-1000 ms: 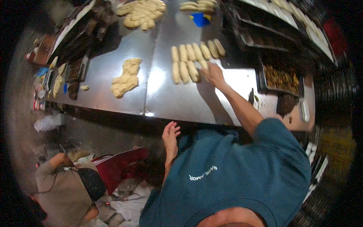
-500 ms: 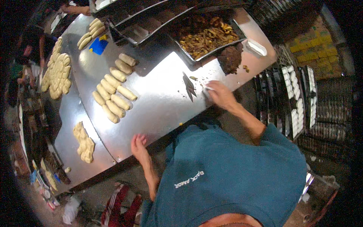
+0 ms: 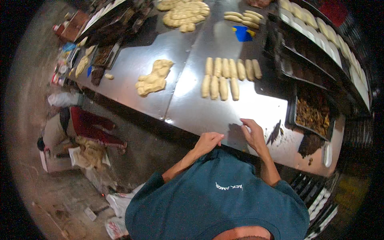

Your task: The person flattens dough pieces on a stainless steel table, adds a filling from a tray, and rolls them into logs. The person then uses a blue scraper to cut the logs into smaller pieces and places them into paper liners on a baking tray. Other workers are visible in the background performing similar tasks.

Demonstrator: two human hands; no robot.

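A metal worktop (image 3: 192, 114) fills the middle of my camera view, running at a slant from lower right to upper left. On its right side I see a dark rack of trays (image 3: 308, 70), loaded with pale pieces. Off to the left, beyond the near edge, another person in dark red trousers (image 3: 94, 124) is low to the floor. A broad mass of pale, lumpy dough (image 3: 186, 15) lies at the far side. Near the right end sits a shallow tray (image 3: 313, 132) of browned filling. The dough rolls (image 3: 225, 68) lie mid-worktop in two rows, seven behind and four in front, well apart from both hands. A smaller dough slab (image 3: 154, 78) lies left of them. The left hand (image 3: 210, 143) is at the near edge, fingers loosely curled; I cannot tell whether its grip has anything. Just beside it, the right hand (image 3: 253, 134) is over the edge, its grip partly open, thumb and forefinger parted, nothing visible between. Beyond the rolls lies a small blue flat piece (image 3: 242, 34) with yellow ends.
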